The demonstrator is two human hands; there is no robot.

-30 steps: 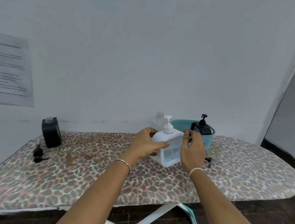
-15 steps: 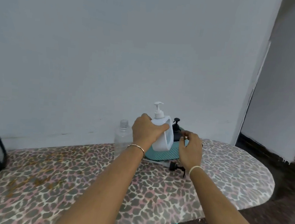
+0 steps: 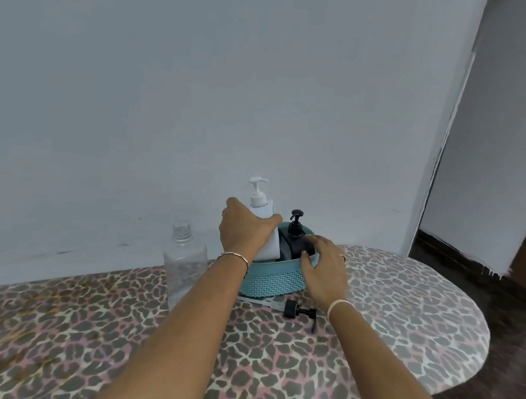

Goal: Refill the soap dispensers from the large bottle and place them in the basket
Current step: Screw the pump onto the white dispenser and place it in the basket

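My left hand (image 3: pixel 243 229) grips the white soap dispenser (image 3: pixel 263 212) from above, its lower part down inside the teal basket (image 3: pixel 273 280). A black pump dispenser (image 3: pixel 294 240) stands in the basket to the white one's right. My right hand (image 3: pixel 324 268) rests on the basket's front right rim, fingers spread, holding the rim. The large clear bottle (image 3: pixel 184 262), uncapped, stands left of the basket beside my left forearm.
A loose black pump head with its tube (image 3: pixel 296 310) lies on the leopard-print ironing board (image 3: pixel 403 323) just in front of the basket. The wall is close behind. The board's rounded end is at the right, with dark floor beyond.
The white dispenser has been carried right from the board's middle and lowered into the basket. My right hand left the dispenser and moved to the basket rim. The view shifted right.
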